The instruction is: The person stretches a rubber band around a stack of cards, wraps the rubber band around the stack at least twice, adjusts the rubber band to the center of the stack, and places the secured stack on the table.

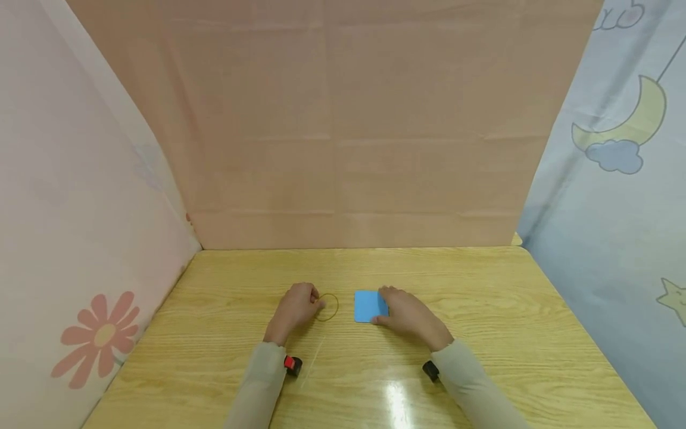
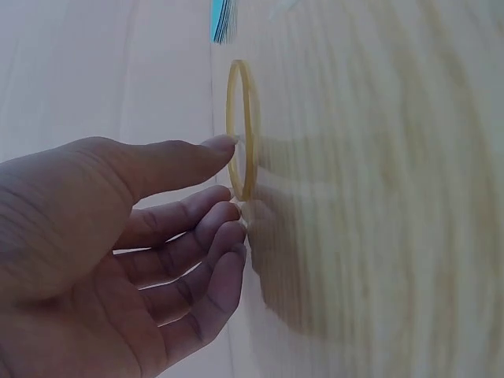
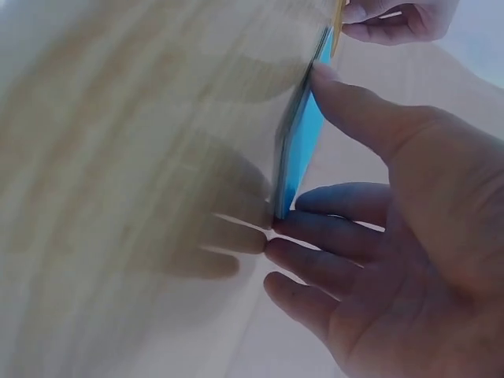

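Note:
A thin yellow rubber band [image 1: 337, 308] lies as a ring on the wooden table, left of a square stack of blue cards [image 1: 367, 306]. My left hand [image 1: 298, 307] is at the band's left side; in the left wrist view the thumb tip overlaps the rubber band [image 2: 249, 161], fingertips right by its lower end, a gap between thumb and index finger. My right hand [image 1: 409, 313] holds the stack's right part, thumb at the near edge and fingers at the far right corner. The right wrist view shows the layered side of the card stack [image 3: 303, 146].
The wooden table [image 1: 455, 268] ends at a brown paper-like backdrop [image 1: 332, 131]. Printed sheets stand along both sides, a flower [image 1: 102, 336] on the left and a moon [image 1: 638, 119] on the right. Each wrist carries a small black device [image 1: 431, 370].

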A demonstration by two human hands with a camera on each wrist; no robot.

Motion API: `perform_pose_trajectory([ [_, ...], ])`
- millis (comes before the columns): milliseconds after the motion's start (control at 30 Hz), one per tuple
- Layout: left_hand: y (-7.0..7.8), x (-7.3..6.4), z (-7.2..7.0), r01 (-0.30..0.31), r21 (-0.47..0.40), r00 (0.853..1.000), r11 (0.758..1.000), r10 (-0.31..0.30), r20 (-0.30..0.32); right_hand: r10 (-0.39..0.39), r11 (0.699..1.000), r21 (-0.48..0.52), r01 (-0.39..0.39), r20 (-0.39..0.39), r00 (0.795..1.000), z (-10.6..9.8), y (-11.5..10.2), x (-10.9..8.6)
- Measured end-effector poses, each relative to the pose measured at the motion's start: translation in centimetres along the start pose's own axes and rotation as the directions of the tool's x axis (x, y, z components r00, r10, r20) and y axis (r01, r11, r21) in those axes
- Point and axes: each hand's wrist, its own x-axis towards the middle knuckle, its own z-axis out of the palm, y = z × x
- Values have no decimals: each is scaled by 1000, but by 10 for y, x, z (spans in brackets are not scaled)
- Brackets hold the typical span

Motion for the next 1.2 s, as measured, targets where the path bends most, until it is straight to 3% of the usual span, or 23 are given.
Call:
perform_pose_trajectory([
  [267,0,3,1,25,23,1000,999,-26,15,1,993,-116,0,13,1000,-3,-6,8],
  [567,4,7,-3,46,-6,997,999,-45,62,0,991,-137,2,17,1000,-9,-8,14],
  [900,7,7,-12,68,-3,994,998,-67,91,28,999,-24,-29,-10,1000,-3,-8,14],
  [1200,9,11,-10,113,-8,989,994,-112,101,56,997,52,-54,-31,998,0,-5,13],
])
